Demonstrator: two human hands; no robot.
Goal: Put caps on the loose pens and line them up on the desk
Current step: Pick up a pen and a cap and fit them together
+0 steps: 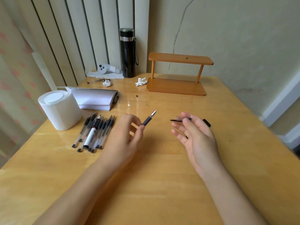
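Tissue roll (60, 109), notebook (95, 99), flask (128, 53), wood shelf (178, 75).

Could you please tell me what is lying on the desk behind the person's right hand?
Behind the right hand, a small black pen cap lies on the yellow wooden desk. Only its outer end shows; the hand covers the rest and anything else there.

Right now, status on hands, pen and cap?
Left hand holds uncapped pen, tip up. Right hand pinches black cap. Spare cap lies beyond right hand. Nothing between pen and cap.

pens (95, 132) left, shelf (178, 75) behind, on desk (162, 184)
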